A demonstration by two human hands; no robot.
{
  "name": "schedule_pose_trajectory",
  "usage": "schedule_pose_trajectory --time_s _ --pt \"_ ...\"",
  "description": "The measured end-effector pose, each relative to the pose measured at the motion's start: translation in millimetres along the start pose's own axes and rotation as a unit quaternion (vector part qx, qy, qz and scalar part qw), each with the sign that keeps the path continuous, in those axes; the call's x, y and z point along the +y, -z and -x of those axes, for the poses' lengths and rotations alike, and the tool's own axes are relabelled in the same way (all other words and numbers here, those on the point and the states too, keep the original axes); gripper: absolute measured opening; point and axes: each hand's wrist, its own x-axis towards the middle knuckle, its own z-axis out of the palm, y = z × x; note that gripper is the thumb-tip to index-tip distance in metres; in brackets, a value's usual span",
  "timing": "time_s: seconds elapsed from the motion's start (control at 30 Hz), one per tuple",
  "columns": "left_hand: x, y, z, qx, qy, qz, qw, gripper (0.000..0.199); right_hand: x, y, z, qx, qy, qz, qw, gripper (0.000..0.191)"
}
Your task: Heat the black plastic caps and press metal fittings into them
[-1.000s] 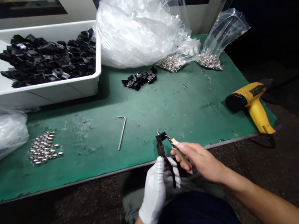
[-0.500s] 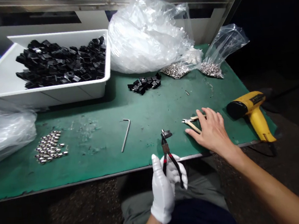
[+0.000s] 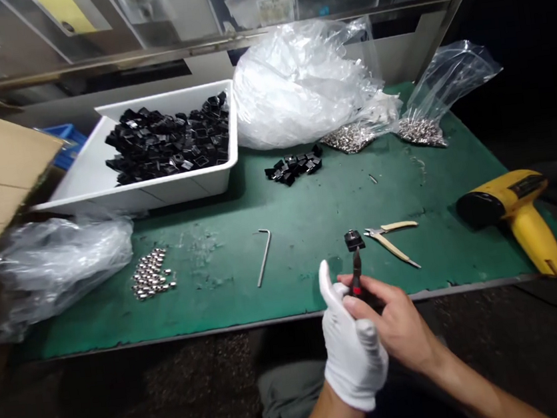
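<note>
I see my two hands close together, just over the front edge of a long green mat [image 3: 229, 308]. My left hand [image 3: 353, 355], in a white cloth glove, is shut around small pliers with black and red handles [image 3: 356, 281]. The pliers stand up, and a small square black plastic piece [image 3: 354, 240] sits at their tip, over the mat. My bare right hand [image 3: 392, 323] presses against the glove, and its fingers [image 3: 363, 296] touch the pliers. I cannot tell if they grip them.

On the mat, just right of the black piece, lie pliers with tan handles [image 3: 390, 240]. A yellow and black heat gun [image 3: 518, 215] sits at the mat's right end. To the left are a bent silver hex key [image 3: 264, 257] and a pile of shiny metal bits [image 3: 151, 274]. At the back of the mat are a small heap of black square pieces [image 3: 294, 167] and a white plastic tub [image 3: 176, 194] full of more.
</note>
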Motion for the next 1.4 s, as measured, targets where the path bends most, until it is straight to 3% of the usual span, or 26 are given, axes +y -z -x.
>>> schedule_pose_trajectory --time_s 0.1,0.13,0.17,0.23,0.3,0.33,0.4,0.5,0.57,0.67,0.73,0.87,0.97,1.03,1.17,1.4 --pt "14.0 26.9 -22.3 -0.02 -0.044 -0.217 0.975 0.075 8.9 1.9 -2.5 -0.001 0.02 -0.035 0.999 0.039" --pt "17.4 39.5 -33.1 0.006 -0.033 -0.295 0.955 0.061 12.4 1.7 -3.0 0.003 0.026 -0.043 0.999 0.038" --pt "19.5 53.2 -45.0 0.068 -0.017 -0.371 0.926 0.053 15.9 1.5 -4.2 0.011 0.029 -0.054 0.998 0.037" --pt "19.4 81.3 -70.1 0.146 0.004 -0.5 0.854 0.045 22.3 2.8 -10.4 0.019 0.024 -0.09 0.995 0.037" --pt "14.9 104.9 -93.9 0.139 0.021 -0.616 0.775 0.042 27.4 8.9 -23.3 0.013 0.018 -0.123 0.992 0.037" --pt "12.4 113.7 -104.2 0.124 0.037 -0.649 0.75 0.041 29.6 14.7 -32.0 0.012 0.017 -0.13 0.991 0.038" --pt "9.6 124.4 -120.3 0.071 0.067 -0.673 0.734 0.036 33.4 31.5 -51.9 0.022 0.016 -0.125 0.992 0.041" --pt "13.3 127.1 -132.6 -0.005 0.111 -0.665 0.739 0.031 38.0 65.9 -80.7 0.041 0.015 -0.098 0.994 0.049" --pt "16.9 124.7 -134.9 -0.023 0.12 -0.662 0.74 0.029 39.5 89.3 -96.2 0.064 0.026 -0.074 0.995 0.049" --pt "14.2 119.9 -133.6 -0.012 0.097 -0.654 0.75 0.027 38.2 115.6 -109.2 0.096 0.05 -0.044 0.993 0.046" --pt "7.2 115.6 -130.1 0.018 0.079 -0.622 0.779 0.028 35.4 122.8 -107.2 0.086 0.063 -0.034 0.994 0.045" --pt "2.4 101.4 -111.0 0.054 0.023 -0.485 0.872 0.025 27.8 113.1 -75.9 0.0 0.075 -0.028 0.997 0.039" --pt "21.2 87.5 -84.5 0.061 0.025 -0.328 0.942 0.027 21.1 99.7 -45.0 -0.076 0.078 -0.001 0.994 0.033" --pt "40.3 78.9 -66.7 0.07 0.045 -0.22 0.972 0.031 16.6 94.8 -29.9 -0.117 0.091 0.036 0.988 0.03" --pt "66.5 68.3 -46.5 0.088 0.013 -0.172 0.981 0.025 8.0 93.6 -17.7 -0.164 0.108 0.082 0.977 0.028" --pt "60.4 67.3 -39.8 0.095 -0.032 -0.175 0.98 0.018 -5.0 93.3 -16.1 -0.181 0.118 0.146 0.965 0.023"
